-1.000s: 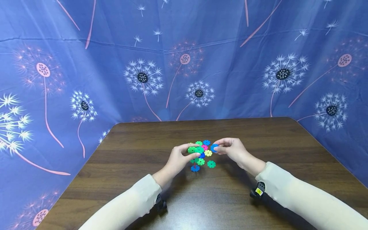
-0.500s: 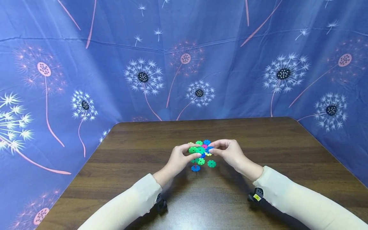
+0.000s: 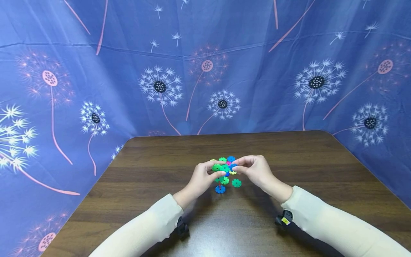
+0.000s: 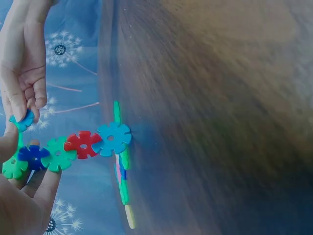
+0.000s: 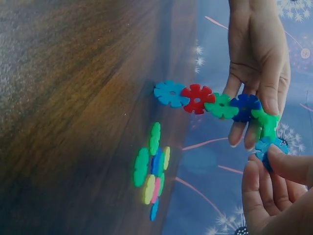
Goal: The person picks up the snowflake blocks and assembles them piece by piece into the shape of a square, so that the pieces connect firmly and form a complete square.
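Note:
My left hand point(image 3: 202, 178) holds a chain of notched plastic discs near its upper end, thumb on one side and fingers on the other. From the lower end, the right wrist view shows a light blue disc point(image 5: 171, 94), a red disc point(image 5: 198, 99), a green disc point(image 5: 221, 106), a dark blue disc point(image 5: 244, 108) and another green disc point(image 5: 265, 122). Between thumb and fingertips, my right hand point(image 3: 257, 173) pinches a blue disc point(image 5: 274, 145), its edge right at that last green disc. The chain's light blue end hangs down close over the table.
Several loose discs lie on the brown wooden table point(image 3: 144, 200) behind and beside the chain, among them a green disc point(image 3: 236, 183) and a blue disc point(image 3: 231, 159). A blue dandelion-print cloth point(image 3: 257, 71) hangs behind the table's far edge.
My right hand has moved left, bringing the blue disc up to the end of the chain. The left hand and the chain have shifted slightly right.

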A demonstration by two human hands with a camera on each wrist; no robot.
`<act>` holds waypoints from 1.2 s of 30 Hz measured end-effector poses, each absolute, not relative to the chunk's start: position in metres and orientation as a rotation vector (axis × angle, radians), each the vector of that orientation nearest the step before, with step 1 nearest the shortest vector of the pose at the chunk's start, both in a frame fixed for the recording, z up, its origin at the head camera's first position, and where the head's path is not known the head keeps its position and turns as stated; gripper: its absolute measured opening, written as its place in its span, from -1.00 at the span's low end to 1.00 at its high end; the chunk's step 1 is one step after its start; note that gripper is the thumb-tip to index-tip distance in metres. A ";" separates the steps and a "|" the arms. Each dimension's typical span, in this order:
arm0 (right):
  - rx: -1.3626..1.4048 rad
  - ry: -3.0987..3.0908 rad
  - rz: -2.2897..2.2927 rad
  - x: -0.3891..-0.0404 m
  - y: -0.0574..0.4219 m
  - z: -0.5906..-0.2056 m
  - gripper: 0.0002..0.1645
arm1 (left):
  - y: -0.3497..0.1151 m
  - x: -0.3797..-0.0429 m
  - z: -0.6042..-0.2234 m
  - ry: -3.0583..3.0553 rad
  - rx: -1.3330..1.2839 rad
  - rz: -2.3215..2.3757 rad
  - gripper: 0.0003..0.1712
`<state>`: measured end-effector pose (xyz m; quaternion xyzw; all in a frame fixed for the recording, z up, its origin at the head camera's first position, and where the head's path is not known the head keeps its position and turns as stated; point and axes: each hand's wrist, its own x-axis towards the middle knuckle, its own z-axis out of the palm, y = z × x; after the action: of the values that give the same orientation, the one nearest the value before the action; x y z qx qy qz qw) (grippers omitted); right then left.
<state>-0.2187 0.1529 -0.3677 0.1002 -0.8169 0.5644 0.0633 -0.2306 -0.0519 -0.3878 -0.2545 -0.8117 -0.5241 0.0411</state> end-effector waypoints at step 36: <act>0.290 -2.391 1.995 -0.227 0.148 -0.355 -0.62 | -0.052 -0.232 -0.373 -2.564 -0.651 -1.680 -0.74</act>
<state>-0.2274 0.1478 -0.3547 0.0926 -0.7646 0.6378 0.0073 -0.2321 -0.0522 -0.3727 -0.2077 -0.8182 -0.5360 0.0039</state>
